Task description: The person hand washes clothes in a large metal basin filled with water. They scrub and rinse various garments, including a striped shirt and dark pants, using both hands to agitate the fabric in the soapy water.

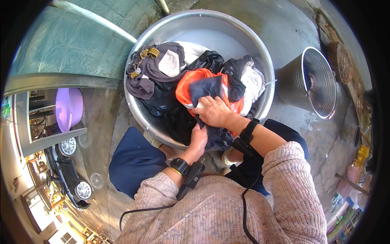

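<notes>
A large round metal basin (201,13) holds cloudy water and a heap of wet garments. Bunched fingers of my left hand (199,138) grip the lower end of a dark navy cloth part (207,88) of an orange garment (184,85). Just above it, my right hand (210,111) lies over the same dark cloth, its fingers curled round a small whitish object (200,105), perhaps a bar of soap. A grey garment (155,67) with a white patch is at the basin's left; black clothes and a white lace-like piece (253,82) surround the orange one.
A metal bucket (292,82) stands right of the basin on wet concrete. A purple plastic basin (70,108) and a toy car (68,170) are at the left. A pale pipe (97,21) reaches the basin's upper left rim. My knees flank its near side.
</notes>
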Demonstrator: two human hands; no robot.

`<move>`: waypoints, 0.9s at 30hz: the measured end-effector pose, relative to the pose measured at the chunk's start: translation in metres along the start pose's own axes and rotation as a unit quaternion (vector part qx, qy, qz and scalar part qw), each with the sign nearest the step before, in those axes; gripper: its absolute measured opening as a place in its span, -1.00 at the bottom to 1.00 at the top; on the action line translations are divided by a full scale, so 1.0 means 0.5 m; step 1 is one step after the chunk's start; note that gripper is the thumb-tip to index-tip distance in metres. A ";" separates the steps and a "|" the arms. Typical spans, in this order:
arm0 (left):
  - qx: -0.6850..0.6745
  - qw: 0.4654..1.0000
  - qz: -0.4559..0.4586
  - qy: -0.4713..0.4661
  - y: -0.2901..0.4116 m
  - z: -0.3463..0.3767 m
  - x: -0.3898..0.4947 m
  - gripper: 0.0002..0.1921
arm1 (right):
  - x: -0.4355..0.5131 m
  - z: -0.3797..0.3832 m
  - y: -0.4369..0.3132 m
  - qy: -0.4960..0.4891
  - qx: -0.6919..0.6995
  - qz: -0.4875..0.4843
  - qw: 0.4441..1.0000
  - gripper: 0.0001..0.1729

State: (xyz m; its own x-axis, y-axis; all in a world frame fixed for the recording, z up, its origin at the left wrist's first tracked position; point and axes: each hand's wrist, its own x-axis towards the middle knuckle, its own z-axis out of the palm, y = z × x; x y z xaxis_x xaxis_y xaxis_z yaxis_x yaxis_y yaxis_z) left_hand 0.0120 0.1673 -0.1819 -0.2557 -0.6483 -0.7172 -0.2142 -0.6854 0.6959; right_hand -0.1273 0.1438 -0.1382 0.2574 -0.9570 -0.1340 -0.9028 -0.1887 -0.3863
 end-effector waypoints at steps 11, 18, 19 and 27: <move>-0.001 0.999 -0.025 -0.046 -0.024 -0.033 -0.033 -0.75 | 0.097 0.042 0.146 -0.005 -0.079 0.216 0.973 -0.51; 0.023 0.999 0.013 -0.030 -0.049 -0.036 -0.010 -0.76 | 0.029 0.015 0.023 0.069 -0.014 0.026 0.997 -0.65; 0.082 0.996 0.002 -0.026 -0.057 -0.037 -0.008 -0.75 | 0.017 0.034 -0.010 0.026 -0.006 -0.099 0.995 -0.65; 0.148 0.985 0.082 -0.035 -0.070 -0.071 -0.037 -0.73 | 0.099 0.113 0.106 0.125 -0.117 0.112 0.979 -0.60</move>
State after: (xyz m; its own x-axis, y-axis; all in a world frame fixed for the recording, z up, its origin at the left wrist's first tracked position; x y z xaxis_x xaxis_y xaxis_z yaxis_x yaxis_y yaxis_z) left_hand 0.0575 0.1917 -0.1943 -0.3721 -0.7102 -0.5977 -0.4268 -0.4409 0.7896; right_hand -0.1430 0.0988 -0.2172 -0.0226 -0.9986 0.0478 -0.9888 0.0153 -0.1485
